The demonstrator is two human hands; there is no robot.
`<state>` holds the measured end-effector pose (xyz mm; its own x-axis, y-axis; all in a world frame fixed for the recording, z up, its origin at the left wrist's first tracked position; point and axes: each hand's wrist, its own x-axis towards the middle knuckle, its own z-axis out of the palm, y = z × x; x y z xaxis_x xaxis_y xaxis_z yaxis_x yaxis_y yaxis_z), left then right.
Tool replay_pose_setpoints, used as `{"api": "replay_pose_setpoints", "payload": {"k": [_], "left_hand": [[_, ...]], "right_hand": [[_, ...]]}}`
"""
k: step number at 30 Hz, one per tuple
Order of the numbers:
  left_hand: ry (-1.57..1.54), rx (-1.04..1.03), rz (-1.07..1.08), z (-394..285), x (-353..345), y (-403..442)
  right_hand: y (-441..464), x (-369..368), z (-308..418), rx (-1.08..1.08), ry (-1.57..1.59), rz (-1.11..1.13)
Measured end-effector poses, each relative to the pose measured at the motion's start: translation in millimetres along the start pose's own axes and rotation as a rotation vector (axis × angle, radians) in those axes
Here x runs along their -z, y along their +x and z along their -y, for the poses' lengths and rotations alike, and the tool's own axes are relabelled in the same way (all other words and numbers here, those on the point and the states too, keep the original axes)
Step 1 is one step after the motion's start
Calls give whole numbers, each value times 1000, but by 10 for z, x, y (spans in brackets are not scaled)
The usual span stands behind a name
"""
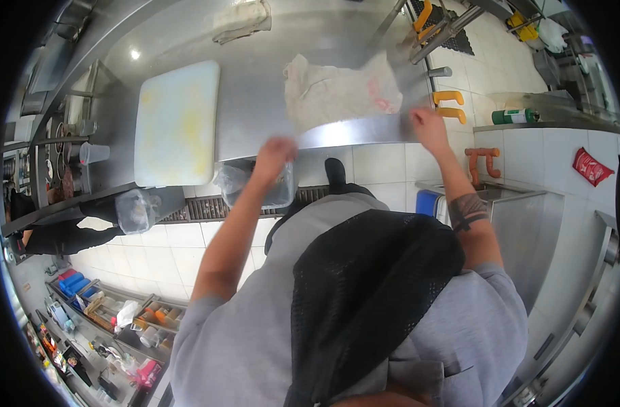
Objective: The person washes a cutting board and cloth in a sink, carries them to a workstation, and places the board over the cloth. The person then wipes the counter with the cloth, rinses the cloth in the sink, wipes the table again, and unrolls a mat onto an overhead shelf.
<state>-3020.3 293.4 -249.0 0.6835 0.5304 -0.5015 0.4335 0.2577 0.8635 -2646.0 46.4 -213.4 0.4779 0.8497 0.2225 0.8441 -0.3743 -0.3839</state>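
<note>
My left hand [276,157] is blurred, its fingers seemingly curled, near the front edge of the worktop [252,88]; I cannot tell how far it is open or whether it has hold of anything. My right hand [428,127] has its fingers bent inward by the same edge, further right; I cannot make out anything in its grasp. Just beyond, between the two, the beige cloth [340,91] lies spread on the metal, wrinkled, with reddish marks towards its right side. Left of it, a white board [176,125] with yellow stains lies flat. A second cloth [243,20] is bunched further back. Below my left hand is a clear bag [280,190]. Off to my right are yellow handles [448,96], a green container [515,116] and a red packet [591,167].
</note>
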Motion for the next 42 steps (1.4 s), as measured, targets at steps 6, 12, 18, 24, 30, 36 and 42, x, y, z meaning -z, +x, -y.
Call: {"api": "replay_pose_setpoints", "payload": {"k": [6,12,18,24,30,36,42], "left_hand": [[-872,151,-431,1748,849,-787],[-1029,11,-715,753,1602,-887],[-984,13,-724,918,1709,-787],[-947,0,-684,634,1390,-1039],[-806,44,-644,226,709,-1318],[-770,114,-617,-95,420,-1580],[-700,154,-458,-140,363,-1348]], "right_hand": [[-218,-102,269,-216,180,56],[587,-499,705,-100,133,217],[1080,-937,1819,-75,397,373],[591,-1569,2883,-196,913,986],[792,-1663,3367,-643,1510,935],[1145,-1826,3095,-739,1595,852],[1137,-1571,2728,-725,1513,746]]}}
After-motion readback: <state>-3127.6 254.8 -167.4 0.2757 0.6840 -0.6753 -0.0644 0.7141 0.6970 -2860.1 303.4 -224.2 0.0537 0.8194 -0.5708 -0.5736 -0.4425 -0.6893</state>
